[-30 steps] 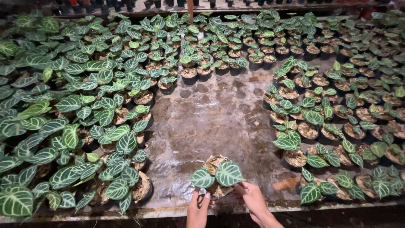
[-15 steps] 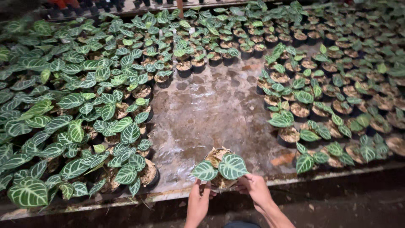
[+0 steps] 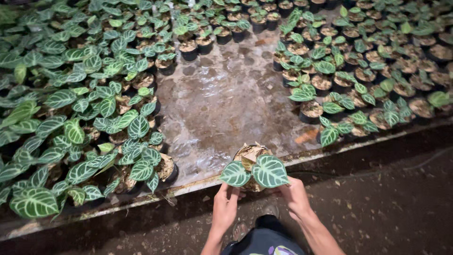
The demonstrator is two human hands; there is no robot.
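Pot: you hold the small potted plant (image 3: 255, 167) with two white-veined leaves at the near edge (image 3: 330, 152) of the wet bench (image 3: 222, 99), above the dark floor (image 3: 387, 208).
Left hand: your left hand (image 3: 225, 205) is curled round the pot's near left side, under a leaf.
Right hand: your right hand (image 3: 295, 196) is clasped on its right side.
Left margin: crowded leafy pots (image 3: 141, 160) stand near.
Right margin: the smaller pots (image 3: 330, 134) sit further off.
Open room: bare wet surface stretches beyond the pot, between both groups.
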